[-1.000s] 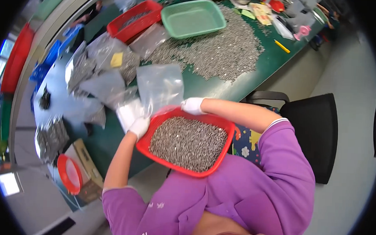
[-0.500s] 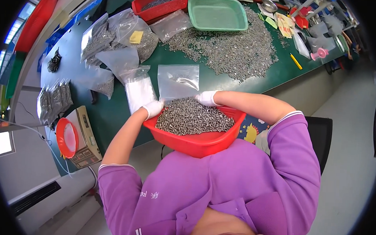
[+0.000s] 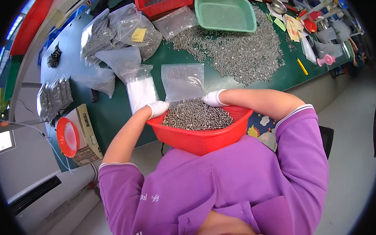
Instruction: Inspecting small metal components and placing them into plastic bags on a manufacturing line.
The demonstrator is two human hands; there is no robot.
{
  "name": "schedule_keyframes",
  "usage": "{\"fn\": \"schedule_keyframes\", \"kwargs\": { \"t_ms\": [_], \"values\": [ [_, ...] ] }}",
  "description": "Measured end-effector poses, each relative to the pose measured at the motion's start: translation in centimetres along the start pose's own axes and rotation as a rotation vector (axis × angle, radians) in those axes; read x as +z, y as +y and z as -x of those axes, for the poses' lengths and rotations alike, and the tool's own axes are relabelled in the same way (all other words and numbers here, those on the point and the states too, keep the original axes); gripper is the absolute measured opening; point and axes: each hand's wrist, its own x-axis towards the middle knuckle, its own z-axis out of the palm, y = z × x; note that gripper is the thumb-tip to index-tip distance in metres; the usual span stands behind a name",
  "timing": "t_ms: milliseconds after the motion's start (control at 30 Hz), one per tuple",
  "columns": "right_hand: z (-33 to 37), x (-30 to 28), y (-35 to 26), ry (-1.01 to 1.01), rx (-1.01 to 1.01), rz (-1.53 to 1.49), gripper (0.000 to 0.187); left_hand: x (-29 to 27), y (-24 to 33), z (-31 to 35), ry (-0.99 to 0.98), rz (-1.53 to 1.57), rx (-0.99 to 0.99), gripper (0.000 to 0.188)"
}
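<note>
A red plastic basket (image 3: 199, 139) rests against my body at the table's front edge, holding a heap of small metal pins (image 3: 196, 115). Beyond it, a clear plastic bag (image 3: 182, 90) lies on the table with its near edge at the heap; some pins show inside its far end. My left hand (image 3: 157, 109), in a white glove, is closed at the bag's near left corner by the basket rim. On the other corner, my right hand (image 3: 214, 98), also gloved, is closed in the same way. Both sets of fingertips are partly hidden.
A stack of flat clear bags (image 3: 141, 92) lies left of the bag. Filled bags (image 3: 100, 36) and a scale (image 3: 86, 130) with a red bowl stand further left. Loose pins (image 3: 249, 57) spread across the back, beside a green basket (image 3: 225, 28). A yellow cutter (image 3: 302, 67) lies right.
Metal pins now show in the far end of the bag, which looked empty before. The basket's near side has risen slightly, and both hands keep their places at the bag's corners.
</note>
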Motion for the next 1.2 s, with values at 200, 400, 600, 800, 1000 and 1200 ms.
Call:
{"fn": "schedule_keyframes", "kwargs": {
  "t_ms": [200,400,600,800,1000,1200],
  "values": [
    [0.9,-1.5,-1.0,-0.027,0.069,-0.142,0.056,-0.7,-2.2,-1.8,-0.078,-0.091,0.141,0.048],
    [0.4,-0.8,-0.2,-0.04,0.073,-0.127,0.051,-1.2,-2.0,-2.6,-0.138,-0.112,0.154,0.043],
    [1.1,-2.7,-1.0,-0.027,0.047,0.035,0.038,-3.1,-1.4,-1.5,-0.135,-0.168,0.192,0.039],
    [3.0,-4.2,-1.6,-0.071,0.141,-0.094,0.04,-4.7,-0.2,-1.1,-0.172,-0.085,0.212,0.033],
    [3.3,-6.5,-1.8,-0.038,0.099,0.076,0.032,-7.3,1.3,1.1,-0.123,-0.015,0.181,0.035],
    [3.4,-4.9,-1.7,-0.057,0.117,-0.012,0.048,-5.2,0.4,0.5,-0.177,0.117,0.159,0.04]
  ]
}}
